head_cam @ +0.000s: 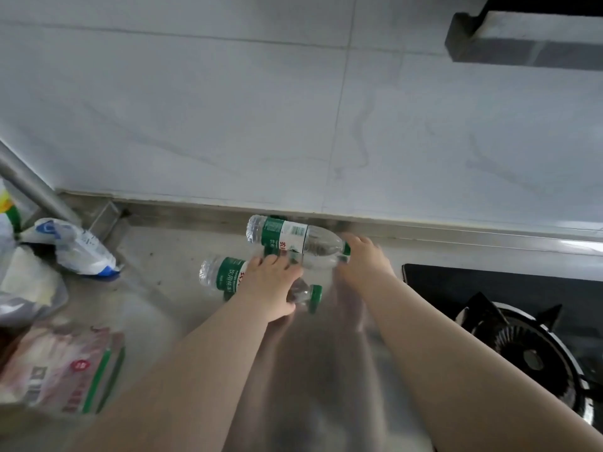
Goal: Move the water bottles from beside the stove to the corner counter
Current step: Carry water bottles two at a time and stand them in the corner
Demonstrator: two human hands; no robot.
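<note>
Left fingers (pixel 280 265) clamp over the near bottle (pixel 228 277), which lies horizontal, green cap (pixel 315 298) pointing right. Right fingers (pixel 350 243) wrap the neck end of the far bottle (pixel 287 238), also horizontal, base pointing left, close to the wall (pixel 228 109). Left hand (pixel 270 288), right hand (pixel 365 259). Can't tell whether the bottles are lifted or touching the steel counter (pixel 156 275). Stove (pixel 509 321) just right of the hands. Bags (pixel 75 249) and a packet (pixel 62 367) sit well left.
</note>
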